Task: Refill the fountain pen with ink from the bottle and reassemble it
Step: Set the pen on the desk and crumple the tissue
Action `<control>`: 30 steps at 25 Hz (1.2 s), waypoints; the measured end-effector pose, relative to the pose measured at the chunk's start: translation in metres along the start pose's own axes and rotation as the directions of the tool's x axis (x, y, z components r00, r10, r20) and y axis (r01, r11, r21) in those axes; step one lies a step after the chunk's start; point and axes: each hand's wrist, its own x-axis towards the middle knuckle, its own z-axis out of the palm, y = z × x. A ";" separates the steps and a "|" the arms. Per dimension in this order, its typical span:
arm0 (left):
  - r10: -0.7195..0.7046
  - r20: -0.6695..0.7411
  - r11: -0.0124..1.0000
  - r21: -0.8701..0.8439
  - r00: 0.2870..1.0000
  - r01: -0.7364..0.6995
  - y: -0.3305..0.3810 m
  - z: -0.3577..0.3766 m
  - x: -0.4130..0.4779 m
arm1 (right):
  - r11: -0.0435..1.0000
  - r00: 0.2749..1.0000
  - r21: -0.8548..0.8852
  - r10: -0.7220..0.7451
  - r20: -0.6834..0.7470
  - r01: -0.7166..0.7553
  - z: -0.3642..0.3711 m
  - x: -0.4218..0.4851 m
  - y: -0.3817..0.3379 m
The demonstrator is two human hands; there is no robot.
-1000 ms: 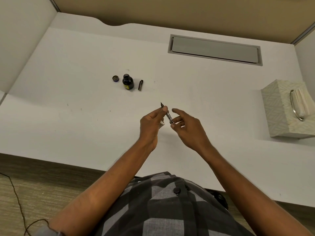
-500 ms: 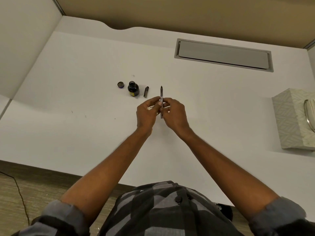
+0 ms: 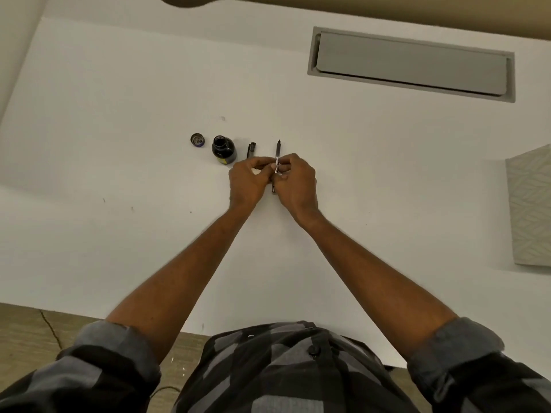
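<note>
Both hands are pinched together around the fountain pen (image 3: 278, 150), mid-desk. The left hand (image 3: 249, 181) has its fingers curled in, thumb and fingertips pressing on the pen's middle, with what looks like a small scrap of white tissue (image 3: 276, 168) bunched right at the contact spot. The right hand (image 3: 296, 181) grips the same stretch from the other side, knuckles up, fingers wrapped tight. So both are clamped on the pen, nothing loose.

The pen itself is a thin dark stick pointing away from the person, nib end sticking out past the fingers, and a short bit of its lower end poking out below between the two hands. Its middle is hidden by fingers and tissue, so I can't tell what the section looks like there.

Just left of the hands sits a short dark tube-shaped pen part (image 3: 251, 149) lying flat on the desk, partly covered by the left fingers. Next to that is the ink bottle (image 3: 223, 150): squat, round, dark glass, open mouth, yellowish label low on its side. Its round cap (image 3: 197, 140) lies a bit further left, open side up, apart from the bottle.

The desk (image 3: 119, 114) is smooth matte white with a few tiny specks. At the back there's a grey rectangular cable hatch (image 3: 411, 65), and a patterned box (image 3: 530, 207) at the right edge. Rolled-up plaid sleeves (image 3: 119, 350) sit at the bottom.
</note>
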 end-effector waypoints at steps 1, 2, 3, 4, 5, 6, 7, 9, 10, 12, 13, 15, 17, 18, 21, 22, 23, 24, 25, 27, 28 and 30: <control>0.025 0.002 0.999 0.043 1.000 -0.025 -0.001 -0.001 0.003 | 1.000 1.000 -0.010 -0.008 0.002 0.008 0.003 0.001 0.001; 0.054 -0.001 0.996 0.076 0.999 -0.054 -0.001 -0.001 0.005 | 1.000 1.000 -0.019 -0.015 0.003 0.015 0.005 0.002 0.003; 0.082 -0.006 0.991 0.103 0.997 -0.081 -0.001 -0.001 0.005 | 0.999 1.000 -0.026 -0.019 0.002 0.020 0.006 0.003 0.003; 0.105 -0.009 0.987 0.122 0.994 -0.104 0.000 -0.002 0.006 | 0.999 1.000 -0.030 -0.019 0.001 0.019 0.007 0.004 0.004; 0.124 -0.011 0.983 0.138 0.992 -0.122 0.001 -0.002 0.007 | 0.999 1.000 -0.032 -0.019 0.000 0.019 0.008 0.005 0.004; 0.134 -0.012 0.981 0.143 0.991 -0.131 0.001 -0.002 0.007 | 0.999 1.000 -0.031 -0.020 0.000 0.020 0.008 0.006 0.004; 0.134 -0.018 0.982 0.140 0.991 -0.130 0.003 -0.002 0.005 | 0.999 1.000 -0.029 -0.023 -0.004 0.023 0.007 0.005 0.005; 0.126 -0.040 0.987 0.105 0.991 -0.122 0.009 -0.003 -0.001 | 0.999 0.999 -0.030 -0.029 -0.022 0.029 0.005 0.002 0.003; 0.120 -0.053 0.990 0.082 0.991 -0.116 0.012 -0.003 -0.005 | 0.999 0.999 -0.025 -0.036 -0.037 0.036 0.003 -0.002 0.001; 0.034 -0.069 0.999 -0.015 0.997 -0.035 0.020 -0.005 -0.017 | 0.996 0.994 0.037 -0.082 -0.067 0.084 -0.006 -0.016 -0.005; -0.053 -0.060 0.993 -0.111 0.997 0.046 0.024 -0.006 -0.025 | 0.987 0.989 0.088 -0.125 -0.075 0.131 -0.011 -0.027 -0.008; -0.234 0.051 0.884 -0.405 0.971 0.234 0.037 -0.009 -0.045 | 0.957 0.971 0.169 -0.230 -0.063 0.237 -0.020 -0.054 -0.009; -0.326 0.262 0.647 -0.639 0.908 0.416 0.047 -0.013 -0.066 | 0.935 0.950 0.177 -0.311 -0.008 0.307 -0.026 -0.078 -0.004; -0.329 0.361 0.540 -0.686 0.873 0.487 0.050 -0.015 -0.078 | 0.932 0.941 0.149 -0.338 0.018 0.332 -0.028 -0.087 -0.001; -0.267 0.508 0.361 -0.735 0.819 0.574 0.048 -0.022 -0.112 | 0.925 0.928 0.076 -0.373 -0.013 0.373 -0.041 -0.106 0.009; -0.243 0.514 0.357 -0.741 0.822 0.569 0.046 -0.024 -0.123 | 0.926 0.931 0.091 -0.364 -0.038 0.366 -0.048 -0.111 0.011; -0.219 0.515 0.390 -0.733 0.829 0.558 0.044 -0.025 -0.132 | 0.931 0.937 0.104 -0.346 -0.057 0.350 -0.055 -0.116 0.014; -0.200 0.507 0.462 -0.706 0.838 0.537 0.042 -0.026 -0.142 | 0.938 0.944 0.112 -0.322 -0.069 0.328 -0.062 -0.124 0.017; -0.187 0.489 0.549 -0.667 0.852 0.504 0.041 -0.026 -0.150 | 0.947 0.953 0.113 -0.295 -0.073 0.302 -0.069 -0.132 0.020; -0.162 0.462 0.663 -0.604 0.872 0.443 0.038 -0.025 -0.169 | 0.960 0.964 0.105 -0.253 -0.079 0.260 -0.079 -0.155 0.025; -0.156 0.466 0.681 -0.588 0.871 0.436 0.037 -0.024 -0.177 | 0.963 0.966 0.099 -0.241 -0.090 0.250 -0.083 -0.167 0.028; -0.140 0.492 0.713 -0.552 0.859 0.432 0.035 -0.022 -0.191 | 0.968 0.966 0.097 -0.217 -0.138 0.231 -0.087 -0.193 0.035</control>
